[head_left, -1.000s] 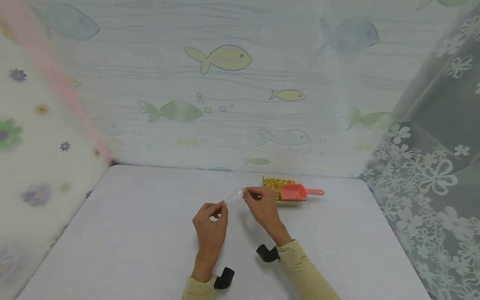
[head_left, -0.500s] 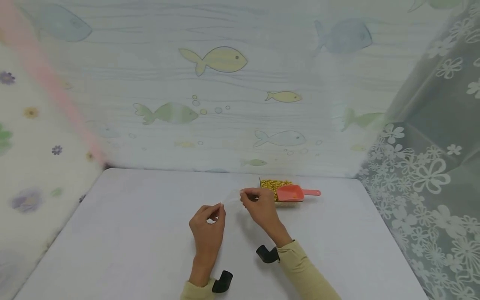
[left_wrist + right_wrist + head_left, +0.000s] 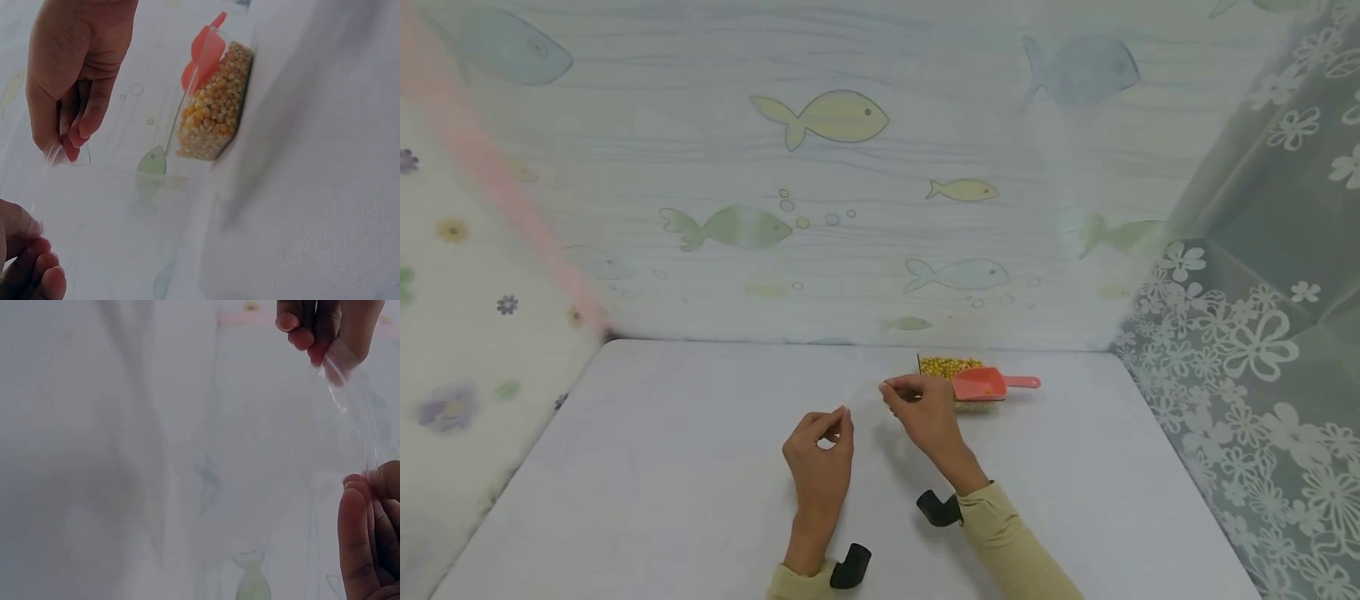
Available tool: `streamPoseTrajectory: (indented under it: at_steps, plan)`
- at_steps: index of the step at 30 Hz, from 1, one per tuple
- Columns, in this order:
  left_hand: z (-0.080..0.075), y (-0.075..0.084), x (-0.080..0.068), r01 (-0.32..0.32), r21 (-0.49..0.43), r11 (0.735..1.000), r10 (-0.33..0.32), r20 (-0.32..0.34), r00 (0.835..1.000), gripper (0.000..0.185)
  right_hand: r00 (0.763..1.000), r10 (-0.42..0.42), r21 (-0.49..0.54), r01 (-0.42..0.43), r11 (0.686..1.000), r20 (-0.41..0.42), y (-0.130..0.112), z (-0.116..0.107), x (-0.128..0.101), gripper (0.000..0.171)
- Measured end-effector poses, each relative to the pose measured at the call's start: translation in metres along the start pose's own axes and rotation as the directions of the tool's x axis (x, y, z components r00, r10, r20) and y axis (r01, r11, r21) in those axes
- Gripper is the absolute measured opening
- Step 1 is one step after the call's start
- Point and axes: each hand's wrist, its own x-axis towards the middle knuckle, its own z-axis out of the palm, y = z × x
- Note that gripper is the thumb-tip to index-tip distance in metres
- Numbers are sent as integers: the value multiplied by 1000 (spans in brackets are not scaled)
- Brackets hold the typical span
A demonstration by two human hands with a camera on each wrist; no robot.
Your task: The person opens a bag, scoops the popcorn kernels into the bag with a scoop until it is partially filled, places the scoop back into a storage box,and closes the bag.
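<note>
A clear, thin plastic bag [image 3: 112,212] is stretched between my two hands above the table. My left hand [image 3: 818,462] pinches one side of it between thumb and fingertips. The opposite side is pinched by my right hand [image 3: 928,417], slightly higher and farther out. In the right wrist view the bag [image 3: 356,422] shows as shiny folds running from one hand to the other. Just behind my right hand stands a clear box of yellow corn kernels [image 3: 215,112]. A red scoop [image 3: 980,384] lies on the kernels, its handle sticking out past the box's right side.
A white-covered table [image 3: 662,467] spreads beneath the hands. Behind it hangs a fish-print curtain [image 3: 820,250]; floral sheets close off the left and right sides. Black elbow-shaped pieces [image 3: 852,567] sit at both sleeve cuffs.
Both hands keep their pinch on the plastic bag and have barely moved. The head view has shifted slightly, so the background and box appear a little farther left.
</note>
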Motion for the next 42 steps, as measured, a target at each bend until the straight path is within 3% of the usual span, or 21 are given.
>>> streamPoseTrajectory:
  at_steps: [5,16,24,30,34,38,42]
  plan:
    - [-1,1,2,-16,8,1000,16,-4,1000,10,998,-60,-57,60,997,-11,0,1,-3,5]
    - [-3,1,3,-27,18,999,28,-29,999,11,999,-45,-93,46,995,8,4,8,-8,5]
    - [0,3,3,-53,-21,998,52,-46,998,16,999,-40,-75,38,996,-25,5,3,-9,7]
    - [0,2,4,-35,-27,999,33,-56,998,3,999,-26,-44,24,999,-46,6,1,-9,5]
    - [0,1,3,-42,-45,998,38,-67,997,4,999,5,2,-5,1000,-34,-12,-1,-12,7]
    - [0,2,3,-87,-36,996,83,-97,992,13,999,41,30,-41,999,-9,-33,-4,-17,9]
    - [-2,5,3,-59,-50,997,54,-90,994,11,999,43,11,-44,999,17,-34,-7,-20,11]
